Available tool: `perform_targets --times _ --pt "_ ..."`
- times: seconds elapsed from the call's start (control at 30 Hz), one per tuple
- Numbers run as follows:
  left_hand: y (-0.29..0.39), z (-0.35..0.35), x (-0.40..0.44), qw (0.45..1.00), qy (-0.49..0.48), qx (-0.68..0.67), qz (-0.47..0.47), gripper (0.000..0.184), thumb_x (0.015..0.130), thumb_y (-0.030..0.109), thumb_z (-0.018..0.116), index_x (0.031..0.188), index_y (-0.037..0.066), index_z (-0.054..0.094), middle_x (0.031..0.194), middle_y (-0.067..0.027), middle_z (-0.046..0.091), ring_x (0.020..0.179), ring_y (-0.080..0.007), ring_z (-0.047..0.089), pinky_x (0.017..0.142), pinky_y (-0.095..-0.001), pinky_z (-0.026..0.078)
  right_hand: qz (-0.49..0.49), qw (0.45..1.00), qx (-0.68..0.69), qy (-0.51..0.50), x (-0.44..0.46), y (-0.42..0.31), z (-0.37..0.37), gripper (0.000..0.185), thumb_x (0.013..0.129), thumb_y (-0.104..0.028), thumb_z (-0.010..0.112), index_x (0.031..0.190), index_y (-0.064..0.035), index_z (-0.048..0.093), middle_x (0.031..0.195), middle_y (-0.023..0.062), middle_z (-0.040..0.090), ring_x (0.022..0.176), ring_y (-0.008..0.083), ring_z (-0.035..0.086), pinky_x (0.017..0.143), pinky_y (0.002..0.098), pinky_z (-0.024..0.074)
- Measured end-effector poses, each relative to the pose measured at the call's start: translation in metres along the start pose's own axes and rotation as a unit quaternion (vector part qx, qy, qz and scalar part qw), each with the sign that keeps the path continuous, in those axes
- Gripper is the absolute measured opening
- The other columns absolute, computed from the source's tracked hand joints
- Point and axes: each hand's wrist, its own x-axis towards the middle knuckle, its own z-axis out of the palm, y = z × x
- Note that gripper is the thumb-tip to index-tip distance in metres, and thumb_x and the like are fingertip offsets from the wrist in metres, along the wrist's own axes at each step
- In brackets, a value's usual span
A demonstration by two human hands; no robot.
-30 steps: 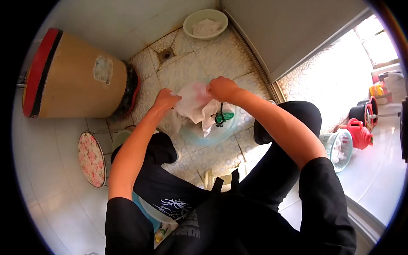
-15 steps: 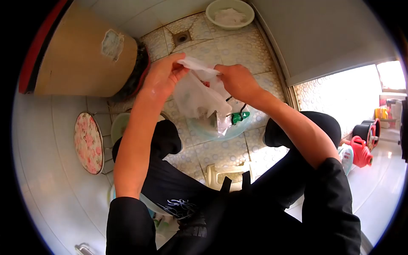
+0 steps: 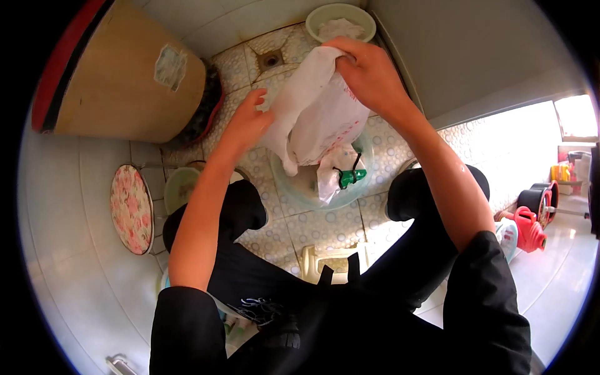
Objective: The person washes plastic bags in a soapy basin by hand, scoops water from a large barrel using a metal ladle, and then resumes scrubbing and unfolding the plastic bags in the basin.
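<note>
My right hand (image 3: pixel 370 74) grips the top edge of a white plastic bag (image 3: pixel 334 119) with red print, holding it up. My left hand (image 3: pixel 245 125) is beside the bag's left side with its fingers apart and nothing held; whether the thumb touches the plastic I cannot tell. Under the bag, a pale blue see-through basin (image 3: pixel 340 203) stands on the floor. At its front lies a clear-and-white packet (image 3: pixel 329 181), with a green piece (image 3: pixel 353 177) and black cord or straps by it. What the bag contains is hidden.
A pale green basin (image 3: pixel 310 25) with white material stands at the back near a floor drain (image 3: pixel 270 59). A large brown bin-like container (image 3: pixel 125 75) is at left, above a floral-topped stool (image 3: pixel 131 209). A cream plastic stool (image 3: pixel 309 262) is between my legs; a red watering can (image 3: pixel 528 231) is at right.
My right hand has lifted the bag's edge up and away, so its printed side now shows. My left hand has let go of the bag and moved down.
</note>
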Motion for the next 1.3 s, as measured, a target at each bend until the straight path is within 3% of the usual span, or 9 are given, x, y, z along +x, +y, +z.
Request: perform_targets --times 0.23,0.33,0.4,0.6,0.87,0.97,1.03,1.17,1.3 --pt "-0.040 0.048 -0.023 0.979 0.000 0.192 0.064 0.090 0.078 0.032 0.070 0.145 -0.001 0.020 0.138 -0.0230 0.038 0.123 -0.0349 0.045 0.105 -0.0381 0.033 0.008 0.998 0.028 0.057 0.004 -0.024 -0.021 0.024 0.086 -0.011 0.049 0.103 -0.0036 0.064 0.074 0.0038 0.062 0.055 0.0092 0.052 0.055 0.0260 0.0442" --pt "-0.065 0.062 -0.015 0.958 0.001 0.267 0.106 0.096 0.077 0.039 0.070 0.143 -0.008 0.017 0.142 -0.0272 0.033 0.129 -0.0386 0.037 0.107 -0.0370 0.030 0.055 0.994 0.066 0.072 0.006 -0.024 -0.029 0.022 0.083 -0.013 0.051 0.097 -0.0034 0.065 0.083 0.0125 0.067 0.076 0.0237 0.064 0.070 0.0329 0.0488" --pt "-0.088 0.077 -0.012 0.918 0.117 0.359 0.120 0.078 0.076 0.034 0.071 0.136 -0.004 0.036 0.131 -0.0317 0.044 0.113 -0.0439 0.052 0.091 -0.0433 0.046 0.032 0.994 0.074 0.075 0.007 -0.022 -0.030 0.023 0.083 -0.014 0.052 0.098 -0.0028 0.065 0.083 0.0128 0.067 0.076 0.0239 0.064 0.071 0.0330 0.0486" --pt "-0.064 0.055 0.011 0.954 0.194 0.202 0.110 0.024 0.085 0.018 0.057 0.102 0.001 0.062 0.078 -0.0232 0.065 0.079 -0.0434 0.061 0.070 -0.0461 0.047 0.068 0.991 0.056 0.101 0.006 -0.016 -0.045 0.024 0.083 -0.016 0.053 0.097 -0.0024 0.065 0.082 0.0128 0.067 0.074 0.0231 0.063 0.068 0.0331 0.0487" --pt "-0.066 0.055 -0.010 0.929 0.337 0.001 0.150 0.040 0.085 0.018 0.061 0.116 -0.003 0.047 0.111 -0.0204 0.053 0.099 -0.0295 0.056 0.081 -0.0348 0.044 0.061 0.982 0.110 0.139 0.006 -0.010 -0.046 0.022 0.082 -0.016 0.053 0.094 -0.0021 0.066 0.080 0.0140 0.066 0.067 0.0231 0.060 0.064 0.0328 0.0474" --pt "-0.054 0.075 -0.023 0.960 0.137 -0.122 0.213 0.063 0.083 0.022 0.067 0.130 -0.004 0.035 0.122 -0.0222 0.049 0.109 -0.0338 0.051 0.093 -0.0356 0.039 0.042 0.986 0.100 0.124 0.005 -0.009 -0.039 0.023 0.084 -0.016 0.053 0.097 -0.0028 0.065 0.079 0.0089 0.065 0.069 0.0177 0.058 0.065 0.0301 0.0465" --pt "-0.066 0.090 -0.019 0.918 0.188 0.266 0.224 0.084 0.078 0.030 0.074 0.137 -0.008 0.027 0.136 -0.0287 0.036 0.126 -0.0389 0.039 0.105 -0.0379 0.032 0.041 0.988 0.103 0.107 0.000 -0.010 -0.035 0.024 0.085 -0.017 0.053 0.101 -0.0033 0.065 0.079 0.0035 0.064 0.070 0.0124 0.057 0.066 0.0274 0.0457" --pt "-0.080 0.094 -0.011 0.915 0.167 0.310 0.196 0.099 0.076 0.035 0.075 0.143 -0.007 0.015 0.145 -0.0296 0.024 0.134 -0.0400 0.029 0.108 -0.0406 0.030 0.048 0.987 0.114 0.105 0.005 -0.021 -0.039 0.024 0.086 -0.017 0.051 0.101 -0.0034 0.064 0.081 0.0046 0.064 0.070 0.0129 0.056 0.065 0.0280 0.0453" --pt "-0.080 0.113 -0.013 0.943 0.076 0.317 0.075 0.067 0.078 0.032 0.072 0.124 -0.008 0.045 0.127 -0.0288 0.047 0.117 -0.0364 0.049 0.095 -0.0409 0.040 0.074 0.980 0.155 0.102 -0.001 -0.021 -0.039 0.024 0.085 -0.017 0.051 0.101 -0.0036 0.064 0.083 0.0069 0.064 0.071 0.0148 0.057 0.066 0.0293 0.0460"
